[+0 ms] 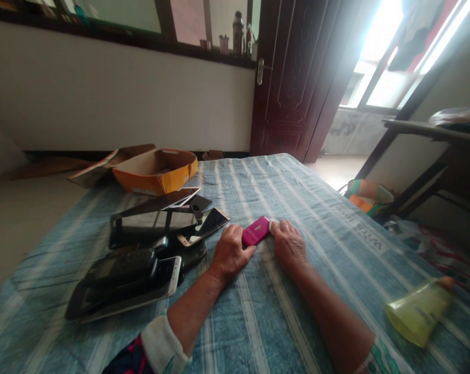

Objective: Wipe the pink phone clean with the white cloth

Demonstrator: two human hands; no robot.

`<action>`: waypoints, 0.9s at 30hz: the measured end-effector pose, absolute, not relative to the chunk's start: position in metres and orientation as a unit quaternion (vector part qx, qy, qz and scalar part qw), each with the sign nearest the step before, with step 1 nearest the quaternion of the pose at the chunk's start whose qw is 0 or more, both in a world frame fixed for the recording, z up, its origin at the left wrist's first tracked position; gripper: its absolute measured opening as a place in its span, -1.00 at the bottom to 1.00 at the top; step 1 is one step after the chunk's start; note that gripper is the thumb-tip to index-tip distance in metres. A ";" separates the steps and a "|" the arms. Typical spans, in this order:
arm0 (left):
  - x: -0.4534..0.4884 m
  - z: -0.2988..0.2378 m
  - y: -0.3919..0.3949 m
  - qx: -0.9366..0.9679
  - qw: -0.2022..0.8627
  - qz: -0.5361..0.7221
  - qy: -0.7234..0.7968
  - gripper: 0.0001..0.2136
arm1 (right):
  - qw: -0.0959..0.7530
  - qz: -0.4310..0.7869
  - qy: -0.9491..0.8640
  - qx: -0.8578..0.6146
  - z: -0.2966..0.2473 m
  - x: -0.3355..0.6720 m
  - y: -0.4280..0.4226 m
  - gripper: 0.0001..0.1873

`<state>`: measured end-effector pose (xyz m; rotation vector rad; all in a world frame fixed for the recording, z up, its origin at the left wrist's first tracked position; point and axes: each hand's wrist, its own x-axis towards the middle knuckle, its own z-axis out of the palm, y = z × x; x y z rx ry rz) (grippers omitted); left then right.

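A small pink mobile phone (257, 231) lies flat and slanted on the striped bed sheet. My left hand (232, 248) grips its left end between thumb and fingers. At the phone's right end, my right hand (289, 243) is closed with its fingers curled. A small white bit (271, 226) shows at the right fingertips, beside the phone's edge; what it is cannot be made out. Left of my hands lies a gold-framed smartphone (209, 226) with a dark, reflecting screen. Nearer to me, a white-edged tablet (166, 283) lies partly under black devices (120, 265).
An open orange cardboard box (157, 174) stands at the far left of the bed, behind a black frame-like device (151, 221) and more flat devices. To the right lies a yellow translucent container (417, 311). A dark shelf (433, 130) stands beyond the bed's right edge.
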<state>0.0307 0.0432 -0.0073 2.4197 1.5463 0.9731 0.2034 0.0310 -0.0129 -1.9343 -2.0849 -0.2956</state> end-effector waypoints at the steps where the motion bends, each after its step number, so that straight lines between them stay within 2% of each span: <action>1: 0.031 -0.008 0.043 0.798 0.051 0.320 0.508 -0.77 | 0.141 -0.100 -0.717 -0.676 -0.012 0.206 0.031 -0.66; 8: 0.029 -0.009 0.044 0.804 0.054 0.311 0.504 -0.79 | 0.156 -0.095 -0.692 -0.699 -0.016 0.224 0.036 -0.64; 17: 0.029 -0.008 0.042 0.812 0.045 0.317 0.488 -0.81 | 0.281 -0.115 -0.678 -0.670 -0.021 0.226 0.039 -0.71; 23: 0.027 -0.008 0.042 0.821 0.058 0.312 0.476 -0.83 | 0.257 -0.091 -0.762 -0.587 -0.016 0.208 0.030 -0.74; 27: 0.028 -0.009 0.042 0.822 0.058 0.313 0.473 -0.88 | 0.231 -0.070 -0.777 -0.581 -0.011 0.204 0.025 -0.74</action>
